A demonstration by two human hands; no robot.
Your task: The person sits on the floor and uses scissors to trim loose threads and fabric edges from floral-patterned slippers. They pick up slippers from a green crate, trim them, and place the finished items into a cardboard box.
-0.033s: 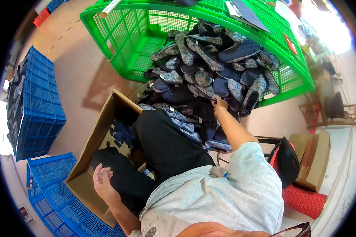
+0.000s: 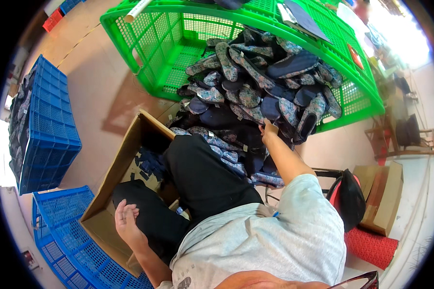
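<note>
My right hand [image 2: 270, 131] reaches forward to the front of a big heap of cloth slippers [image 2: 250, 95] with dark soles and flowery sides. Its fingers are closed at the lower edge of one slipper with a dark navy face [image 2: 270, 108]; the fingertips are partly hidden. The heap spills out of a green plastic crate [image 2: 161, 86] lying on its side. Beside my left knee, my left hand [image 2: 127, 220] is held palm up with loosely bent fingers and nothing in it.
A cardboard box [image 2: 112, 169] with dark fabric scraps [image 2: 150, 163] stands by my legs. Blue crates [image 2: 53, 130] are on the left, one holding more slippers. At right are a black-and-red bag [image 2: 348, 198], another carton [image 2: 384, 196] and a red roll [image 2: 371, 246].
Almost nothing differs. The view has shifted very slightly, and both hands keep their places.
</note>
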